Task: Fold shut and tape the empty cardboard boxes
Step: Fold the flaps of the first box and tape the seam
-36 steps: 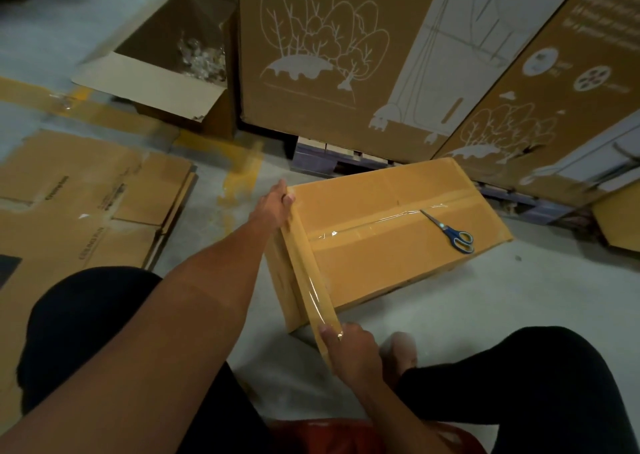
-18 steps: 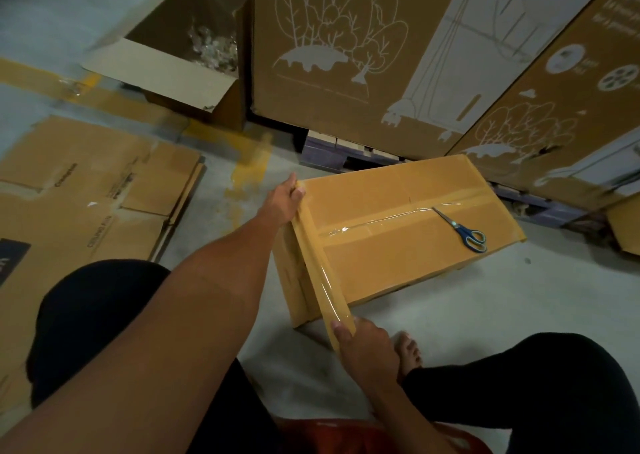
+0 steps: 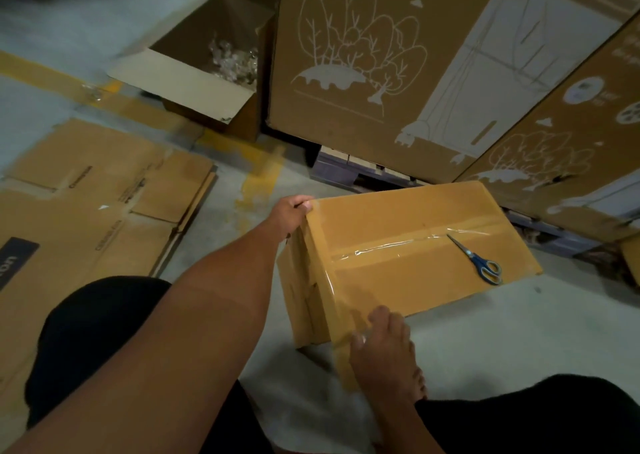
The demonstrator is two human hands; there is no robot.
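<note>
On floor, box (image 3: 408,245) is lying closed, scissors (image 3: 479,263) on top. Left hand (image 3: 294,211) is pinching the tape (image 3: 325,273) at the far corner; right hand (image 3: 379,336), having moved in since a second ago, is pulling it down over the near edge. End seam is nearing sealed.

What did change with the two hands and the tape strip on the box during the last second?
The right hand brought its end of the tape strip in against the near corner of the box, so the strip now lies closer along the edge. The left hand still pinches the far end at the top corner. The scissors stay on the box top.
</note>
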